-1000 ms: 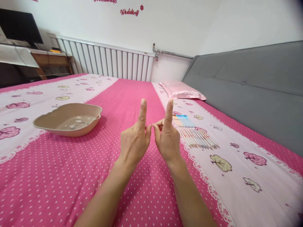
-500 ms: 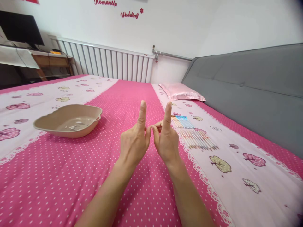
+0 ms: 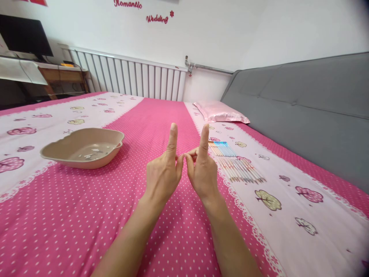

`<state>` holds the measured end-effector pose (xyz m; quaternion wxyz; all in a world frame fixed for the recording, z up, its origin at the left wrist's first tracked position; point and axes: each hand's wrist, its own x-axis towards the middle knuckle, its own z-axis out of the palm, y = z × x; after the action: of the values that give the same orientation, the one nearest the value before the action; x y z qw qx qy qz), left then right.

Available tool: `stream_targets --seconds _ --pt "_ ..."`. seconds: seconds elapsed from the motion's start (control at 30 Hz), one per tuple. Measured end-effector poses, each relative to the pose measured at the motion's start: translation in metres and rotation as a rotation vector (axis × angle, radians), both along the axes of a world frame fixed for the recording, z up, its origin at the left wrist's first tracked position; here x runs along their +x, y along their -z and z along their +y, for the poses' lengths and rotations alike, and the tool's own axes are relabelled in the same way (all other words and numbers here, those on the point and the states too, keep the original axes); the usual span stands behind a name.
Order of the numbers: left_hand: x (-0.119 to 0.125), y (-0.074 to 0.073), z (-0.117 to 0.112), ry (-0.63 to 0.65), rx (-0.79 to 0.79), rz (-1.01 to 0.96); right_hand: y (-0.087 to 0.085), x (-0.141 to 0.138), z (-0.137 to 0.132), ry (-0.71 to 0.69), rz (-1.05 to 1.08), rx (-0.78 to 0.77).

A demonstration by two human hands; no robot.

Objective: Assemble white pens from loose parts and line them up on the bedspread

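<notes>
Both hands are raised above the bed (image 3: pixel 86 215), thumbs touching, index fingers upright. The left hand (image 3: pixel 162 175) and right hand (image 3: pixel 203 173) hold nothing, each grip loosely curled. Pens (image 3: pixel 236 163) are lined up nearby, a basin (image 3: pixel 82 148) further left.

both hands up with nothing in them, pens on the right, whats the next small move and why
Probably lower the right hand toward the pens. Both hands are raised over the bed, index fingers up, thumbs touching, holding nothing. The pens lie in a row just right of that hand, nearer than the bowl on the left, past the left hand.
</notes>
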<state>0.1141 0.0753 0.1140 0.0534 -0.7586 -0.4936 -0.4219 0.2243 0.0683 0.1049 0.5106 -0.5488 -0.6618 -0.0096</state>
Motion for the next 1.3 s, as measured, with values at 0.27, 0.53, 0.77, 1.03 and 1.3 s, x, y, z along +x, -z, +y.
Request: stream_targets --seconds 0.27,0.53,0.77,1.03,1.3 --pt "0.0 0.002 0.002 0.02 0.023 0.001 -0.001 0.001 -0.001 0.007 -0.002 0.042" --pt "-0.002 -0.005 -0.002 0.013 0.039 -0.041 -0.003 0.002 -0.001 -0.025 0.043 0.03" --pt "-0.006 -0.007 0.006 -0.061 -0.018 0.001 0.003 0.012 0.011 0.061 0.116 -0.127" --pt "-0.009 0.022 0.037 -0.091 -0.28 0.197 0.028 0.035 0.035 0.328 0.038 -0.436" --pt "-0.006 0.067 0.059 0.038 -0.476 0.381 0.065 0.048 0.056 0.561 0.009 -0.604"
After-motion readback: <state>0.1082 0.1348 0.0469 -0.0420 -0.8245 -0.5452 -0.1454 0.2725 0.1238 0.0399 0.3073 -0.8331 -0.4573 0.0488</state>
